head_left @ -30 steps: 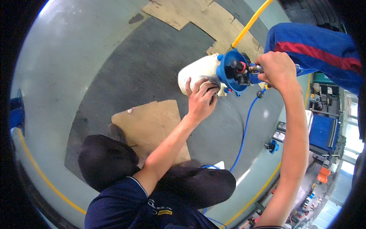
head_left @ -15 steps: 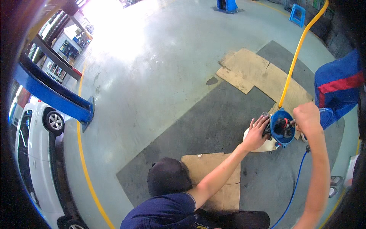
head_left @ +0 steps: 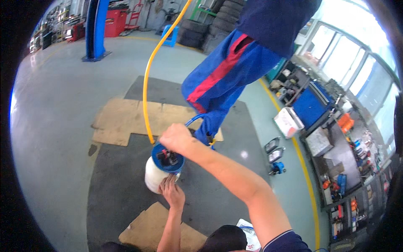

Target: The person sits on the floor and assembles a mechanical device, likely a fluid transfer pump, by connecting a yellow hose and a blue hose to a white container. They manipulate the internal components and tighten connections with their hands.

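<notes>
This is a vehicle repair workshop. A blue lift post (head_left: 95,29) stands on the painted concrete floor (head_left: 50,105), tyres (head_left: 201,31) are stacked at the far wall, a red tool cabinet (head_left: 112,23) stands nearby, and cluttered workbenches (head_left: 336,168) run behind a yellow floor line (head_left: 304,168).

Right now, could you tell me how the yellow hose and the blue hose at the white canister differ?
The yellow hose is long and rises from the canister's blue lid toward the top of the picture; the blue hose shows only as a short arc behind the right hand. The yellow hose hangs in plain view, while the blue hose is mostly hidden. Both are thin and meet at the lid of the white canister, which the left hand steadies.
</notes>
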`<action>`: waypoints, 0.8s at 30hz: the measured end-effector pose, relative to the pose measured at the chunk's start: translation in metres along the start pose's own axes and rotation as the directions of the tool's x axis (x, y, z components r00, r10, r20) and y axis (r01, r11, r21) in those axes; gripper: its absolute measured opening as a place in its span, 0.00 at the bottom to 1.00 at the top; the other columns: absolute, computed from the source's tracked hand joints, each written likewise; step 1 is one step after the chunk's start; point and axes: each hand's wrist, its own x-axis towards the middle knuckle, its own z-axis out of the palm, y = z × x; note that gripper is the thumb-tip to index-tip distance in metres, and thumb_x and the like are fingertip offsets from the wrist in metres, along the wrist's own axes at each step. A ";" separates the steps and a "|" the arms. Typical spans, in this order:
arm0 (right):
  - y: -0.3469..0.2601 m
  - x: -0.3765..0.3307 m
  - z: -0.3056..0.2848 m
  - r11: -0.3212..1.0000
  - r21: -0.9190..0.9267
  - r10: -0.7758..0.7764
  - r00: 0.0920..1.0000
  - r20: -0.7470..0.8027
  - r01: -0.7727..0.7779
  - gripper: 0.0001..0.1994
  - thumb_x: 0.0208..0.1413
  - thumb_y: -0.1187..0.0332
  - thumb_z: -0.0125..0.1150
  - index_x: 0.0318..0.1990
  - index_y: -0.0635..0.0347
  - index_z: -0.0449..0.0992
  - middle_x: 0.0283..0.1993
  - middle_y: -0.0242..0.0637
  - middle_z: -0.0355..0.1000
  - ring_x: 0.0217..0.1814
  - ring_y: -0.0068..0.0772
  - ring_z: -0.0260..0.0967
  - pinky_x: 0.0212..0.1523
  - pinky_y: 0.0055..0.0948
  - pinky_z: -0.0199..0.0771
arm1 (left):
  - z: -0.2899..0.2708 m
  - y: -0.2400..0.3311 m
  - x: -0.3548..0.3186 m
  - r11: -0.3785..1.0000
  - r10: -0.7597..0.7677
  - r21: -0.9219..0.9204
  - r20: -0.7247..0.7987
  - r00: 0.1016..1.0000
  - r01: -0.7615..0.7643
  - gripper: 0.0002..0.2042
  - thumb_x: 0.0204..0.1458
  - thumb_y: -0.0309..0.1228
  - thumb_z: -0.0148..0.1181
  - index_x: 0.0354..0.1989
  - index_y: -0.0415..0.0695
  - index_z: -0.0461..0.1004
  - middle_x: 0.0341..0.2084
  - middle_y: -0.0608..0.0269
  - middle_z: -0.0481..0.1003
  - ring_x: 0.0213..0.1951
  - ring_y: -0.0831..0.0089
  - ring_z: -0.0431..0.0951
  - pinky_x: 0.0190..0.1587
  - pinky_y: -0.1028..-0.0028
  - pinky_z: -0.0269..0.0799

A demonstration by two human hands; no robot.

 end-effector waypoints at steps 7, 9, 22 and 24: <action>-0.012 0.004 0.001 0.999 -0.036 -0.009 0.999 0.046 0.010 0.07 0.49 0.68 0.69 0.34 0.52 0.90 0.37 0.41 0.86 0.42 0.45 0.86 0.40 0.42 0.86 | -0.015 0.012 0.024 0.928 -0.314 -0.181 0.090 0.945 0.325 0.18 0.51 0.16 0.60 0.53 0.34 0.79 0.45 0.45 0.79 0.56 0.45 0.73 0.64 0.52 0.62; -0.010 0.012 -0.009 0.999 -0.036 0.012 0.997 0.072 -0.009 0.07 0.48 0.67 0.70 0.34 0.52 0.90 0.37 0.41 0.86 0.42 0.45 0.86 0.40 0.42 0.86 | -0.018 0.004 0.041 0.974 -0.185 -0.117 0.075 0.980 0.192 0.13 0.51 0.20 0.62 0.46 0.36 0.81 0.40 0.47 0.81 0.51 0.46 0.76 0.60 0.52 0.66; -0.053 0.015 -0.054 0.989 -0.133 -0.028 0.959 0.281 0.068 0.08 0.44 0.68 0.76 0.35 0.53 0.88 0.38 0.43 0.85 0.44 0.48 0.85 0.43 0.43 0.86 | -0.061 -0.028 0.037 0.916 -0.340 -0.192 0.099 0.935 0.353 0.08 0.51 0.25 0.64 0.39 0.44 0.85 0.34 0.56 0.84 0.41 0.53 0.78 0.47 0.56 0.76; -0.055 0.012 -0.047 0.988 -0.130 -0.053 0.973 0.226 0.084 0.07 0.44 0.67 0.76 0.33 0.54 0.86 0.37 0.42 0.85 0.43 0.49 0.85 0.42 0.44 0.85 | -0.071 -0.030 0.035 0.891 -0.387 -0.214 0.101 0.917 0.400 0.07 0.52 0.25 0.63 0.38 0.44 0.85 0.33 0.56 0.83 0.41 0.53 0.78 0.46 0.57 0.76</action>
